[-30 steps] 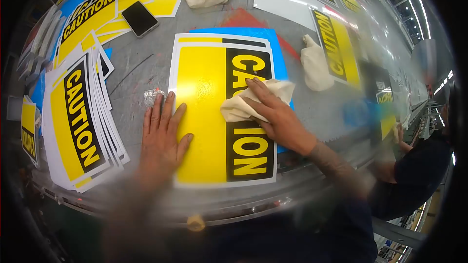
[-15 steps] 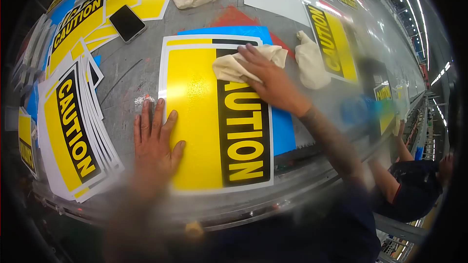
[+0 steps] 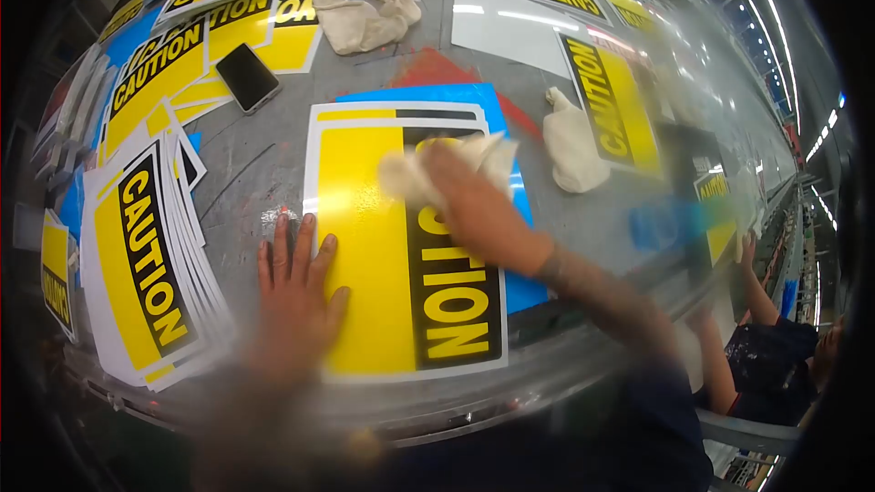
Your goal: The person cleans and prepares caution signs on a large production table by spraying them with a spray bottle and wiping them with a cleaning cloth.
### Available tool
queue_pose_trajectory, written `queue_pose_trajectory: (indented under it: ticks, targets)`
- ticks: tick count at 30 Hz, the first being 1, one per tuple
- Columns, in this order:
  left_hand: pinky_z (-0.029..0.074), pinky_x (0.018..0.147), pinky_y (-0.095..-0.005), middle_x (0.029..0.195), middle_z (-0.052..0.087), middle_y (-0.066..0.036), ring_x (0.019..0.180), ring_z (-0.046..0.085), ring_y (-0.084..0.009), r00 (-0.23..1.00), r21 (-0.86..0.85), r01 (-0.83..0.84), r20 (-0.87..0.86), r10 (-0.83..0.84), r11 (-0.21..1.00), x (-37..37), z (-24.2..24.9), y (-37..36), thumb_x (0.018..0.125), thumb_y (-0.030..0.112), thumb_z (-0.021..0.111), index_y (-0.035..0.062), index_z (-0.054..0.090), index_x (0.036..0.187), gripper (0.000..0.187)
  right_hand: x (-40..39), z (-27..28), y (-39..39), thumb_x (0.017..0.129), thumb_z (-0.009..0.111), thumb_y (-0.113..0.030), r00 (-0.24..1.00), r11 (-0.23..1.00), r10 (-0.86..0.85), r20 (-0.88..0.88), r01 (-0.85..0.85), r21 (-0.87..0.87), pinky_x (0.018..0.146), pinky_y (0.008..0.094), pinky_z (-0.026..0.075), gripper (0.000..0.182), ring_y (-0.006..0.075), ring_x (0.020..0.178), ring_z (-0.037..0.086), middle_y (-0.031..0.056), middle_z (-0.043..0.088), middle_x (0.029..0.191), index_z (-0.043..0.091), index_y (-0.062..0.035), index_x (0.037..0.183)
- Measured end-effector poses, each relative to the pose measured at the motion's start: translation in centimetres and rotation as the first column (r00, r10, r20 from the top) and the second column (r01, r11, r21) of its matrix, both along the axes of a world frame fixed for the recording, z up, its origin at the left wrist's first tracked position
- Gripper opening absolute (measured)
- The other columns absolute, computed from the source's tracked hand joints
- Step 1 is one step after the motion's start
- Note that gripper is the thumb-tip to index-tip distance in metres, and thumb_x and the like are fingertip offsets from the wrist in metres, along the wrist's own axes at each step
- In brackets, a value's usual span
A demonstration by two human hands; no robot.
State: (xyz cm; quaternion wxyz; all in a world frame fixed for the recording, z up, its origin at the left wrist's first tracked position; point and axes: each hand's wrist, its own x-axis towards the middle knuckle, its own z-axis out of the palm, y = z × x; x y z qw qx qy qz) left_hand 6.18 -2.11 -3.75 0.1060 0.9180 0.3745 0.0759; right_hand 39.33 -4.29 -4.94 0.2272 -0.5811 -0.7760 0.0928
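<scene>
A yellow and black CAUTION sign (image 3: 365,246) lies in front of me on top of another sign, with a blue sheet (image 3: 524,219) beneath them. My left hand (image 3: 301,292) rests flat with fingers spread along the sign's left edge. Under my right hand (image 3: 474,210) is a cream cloth (image 3: 497,164), pressed onto the upper part of the sign and covering some of its lettering. That hand and the cloth are smeared by motion.
A fanned stack of CAUTION signs (image 3: 146,264) lies at left, and a black phone (image 3: 247,78) behind it. More cloths (image 3: 574,141) and another CAUTION sign (image 3: 609,105) are at right. A co-worker (image 3: 770,355) stands at the far right.
My right hand has slid the cloth left and slightly toward me over the sign. My left hand stays at the sign's edge. The whole view has shifted a little.
</scene>
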Motion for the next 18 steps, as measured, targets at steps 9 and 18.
queue_pose_trajectory:
  ticks: [9,18]
  targets:
    - [0.007,0.133,-0.069,0.181,0.025,-0.023,0.17,0.009,-0.0472,1.0,-0.016,-0.01,0.012,0.01,1.0,0.0,0.0,-0.1,0.107,0.036,0.059,0.0046,0.046,0.164,0.066,-2.0,-0.7,3.2,0.101,0.069,-0.018,0.994,0.995,0.095,0.055,-0.096,0.012,0.127,0.0597,0.037,0.066,0.0413,0.162,0.039,0.0186,0.047,0.171,0.049,-0.0073,0.163]
    - [0.019,0.13,-0.0706,0.171,0.037,-0.025,0.166,0.018,-0.0513,0.985,-0.009,-0.052,0.162,0.053,0.999,-0.7,0.6,-1.5,0.1,0.028,0.075,0.002,0.058,0.142,0.053,-0.2,-1.1,7.8,0.114,0.052,-0.035,0.963,0.993,0.053,0.264,-0.08,0.091,0.13,0.065,0.031,0.057,0.0385,0.166,0.03,0.0059,0.039,0.179,0.046,-0.0206,0.169]
